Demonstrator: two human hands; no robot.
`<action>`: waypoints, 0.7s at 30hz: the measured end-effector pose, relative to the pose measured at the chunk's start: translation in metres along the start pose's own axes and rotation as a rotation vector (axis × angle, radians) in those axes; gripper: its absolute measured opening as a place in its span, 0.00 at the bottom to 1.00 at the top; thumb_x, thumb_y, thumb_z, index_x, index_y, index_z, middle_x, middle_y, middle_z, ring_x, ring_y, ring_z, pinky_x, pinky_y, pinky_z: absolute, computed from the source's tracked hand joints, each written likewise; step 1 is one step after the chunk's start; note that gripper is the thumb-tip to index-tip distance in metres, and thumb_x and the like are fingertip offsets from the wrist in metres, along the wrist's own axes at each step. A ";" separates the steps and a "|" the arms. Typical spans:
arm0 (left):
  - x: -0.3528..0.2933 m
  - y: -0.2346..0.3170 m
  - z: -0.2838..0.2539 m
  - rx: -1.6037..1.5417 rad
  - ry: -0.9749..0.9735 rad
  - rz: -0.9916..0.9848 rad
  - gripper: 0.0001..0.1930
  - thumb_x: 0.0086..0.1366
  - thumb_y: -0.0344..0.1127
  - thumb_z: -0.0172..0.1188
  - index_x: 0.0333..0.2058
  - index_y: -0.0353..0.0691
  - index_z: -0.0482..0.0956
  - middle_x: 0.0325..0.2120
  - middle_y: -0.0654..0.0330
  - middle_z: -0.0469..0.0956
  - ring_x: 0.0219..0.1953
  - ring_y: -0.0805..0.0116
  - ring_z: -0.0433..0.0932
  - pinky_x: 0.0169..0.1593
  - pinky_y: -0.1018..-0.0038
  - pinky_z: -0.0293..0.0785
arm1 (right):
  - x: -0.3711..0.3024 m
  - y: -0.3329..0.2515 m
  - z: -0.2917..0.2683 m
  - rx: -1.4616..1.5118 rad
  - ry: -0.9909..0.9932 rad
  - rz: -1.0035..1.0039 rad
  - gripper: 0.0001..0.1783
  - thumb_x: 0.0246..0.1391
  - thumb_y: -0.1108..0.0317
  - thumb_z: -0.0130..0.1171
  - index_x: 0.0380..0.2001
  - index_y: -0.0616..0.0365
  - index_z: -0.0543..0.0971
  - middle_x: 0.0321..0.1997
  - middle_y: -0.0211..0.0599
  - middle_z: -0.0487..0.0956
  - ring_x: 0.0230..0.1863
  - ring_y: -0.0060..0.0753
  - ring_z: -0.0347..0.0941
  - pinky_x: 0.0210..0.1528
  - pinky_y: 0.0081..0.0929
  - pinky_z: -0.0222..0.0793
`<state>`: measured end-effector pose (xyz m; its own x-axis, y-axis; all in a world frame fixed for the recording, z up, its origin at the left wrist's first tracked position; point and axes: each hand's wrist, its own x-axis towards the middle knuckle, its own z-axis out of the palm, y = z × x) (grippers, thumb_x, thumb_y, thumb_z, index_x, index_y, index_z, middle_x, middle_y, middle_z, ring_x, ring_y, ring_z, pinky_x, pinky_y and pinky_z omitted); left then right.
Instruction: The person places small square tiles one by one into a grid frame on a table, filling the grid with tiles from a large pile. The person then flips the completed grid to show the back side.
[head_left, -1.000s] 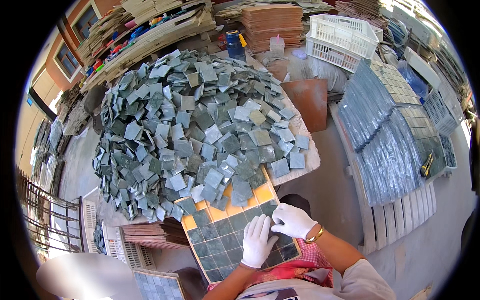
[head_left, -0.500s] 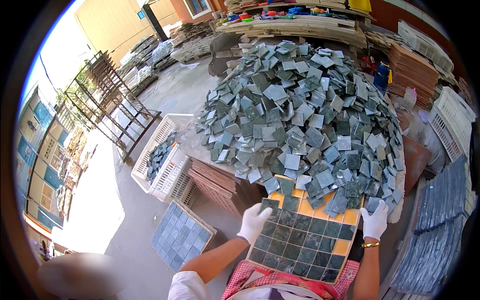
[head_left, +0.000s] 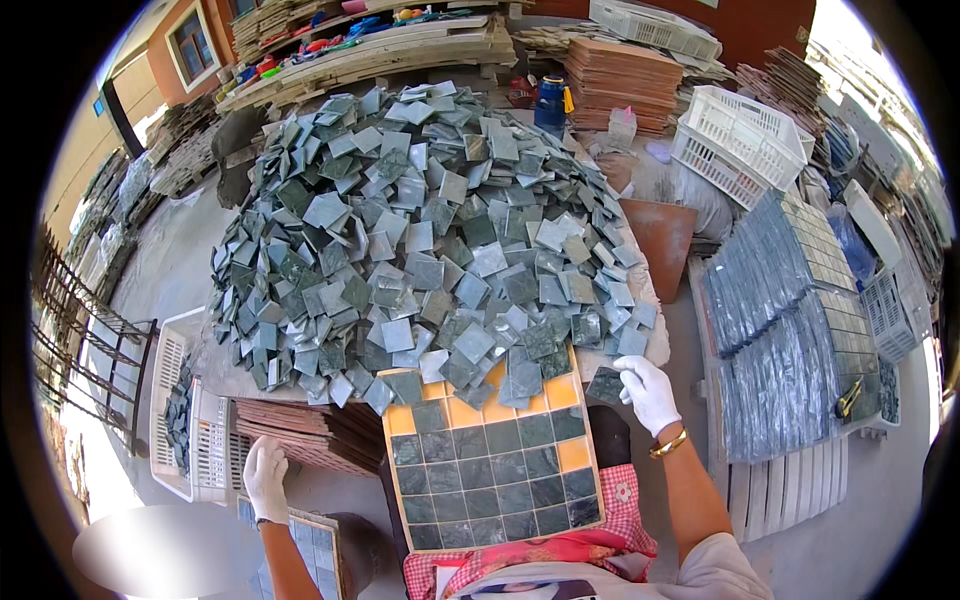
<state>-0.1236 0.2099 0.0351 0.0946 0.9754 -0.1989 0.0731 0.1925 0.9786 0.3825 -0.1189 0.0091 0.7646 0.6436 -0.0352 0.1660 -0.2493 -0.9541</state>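
Observation:
A tile board with a yellow-orange base lies across my lap, its lower part filled with rows of square dark green stone tiles. Bare squares show along its top, at its left edge and on its right side. My right hand, in a white glove, pinches a dark green tile just beyond the board's right edge. Off to the left, my gloved left hand hovers by a white basket, fingers loosely bent, with no tile visible in it. A large heap of loose green tiles overlaps the board's far edge.
The white plastic basket holding tiles stands left, beside stacked reddish-brown boards. Another tiled panel lies low at left. Wrapped tile sheets are piled at right, with white crates behind. A blue jug stands beyond the heap.
The view has swung right. My left hand has left the board with the tile it held, baring a square at the left edge. My right hand has moved off the board's edge and now holds a tile.

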 end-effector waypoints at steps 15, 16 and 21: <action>-0.153 -0.036 0.188 0.323 -0.558 0.198 0.15 0.61 0.26 0.53 0.46 0.32 0.78 0.39 0.54 0.80 0.41 0.69 0.78 0.48 0.75 0.73 | -0.062 0.006 0.033 -0.471 -0.339 -0.311 0.06 0.57 0.65 0.55 0.35 0.50 0.80 0.33 0.39 0.76 0.34 0.45 0.75 0.38 0.38 0.72; -0.157 -0.044 0.191 0.363 -0.585 0.242 0.15 0.60 0.26 0.55 0.46 0.33 0.78 0.39 0.53 0.80 0.41 0.67 0.80 0.47 0.75 0.74 | -0.063 0.005 0.033 -0.472 -0.336 -0.304 0.06 0.56 0.65 0.56 0.35 0.50 0.80 0.33 0.39 0.76 0.34 0.44 0.75 0.37 0.38 0.72; -0.178 -0.045 0.209 0.473 -0.728 0.322 0.14 0.58 0.27 0.59 0.44 0.36 0.79 0.39 0.51 0.80 0.41 0.59 0.81 0.46 0.71 0.76 | -0.065 0.007 0.035 -0.497 -0.302 -0.305 0.05 0.55 0.65 0.58 0.33 0.50 0.79 0.34 0.38 0.76 0.34 0.44 0.75 0.36 0.37 0.73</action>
<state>0.0639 0.0057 0.0155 0.7696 0.6355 -0.0626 0.3180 -0.2963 0.9006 0.3117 -0.1369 -0.0054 0.4411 0.8952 0.0639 0.6710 -0.2817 -0.6858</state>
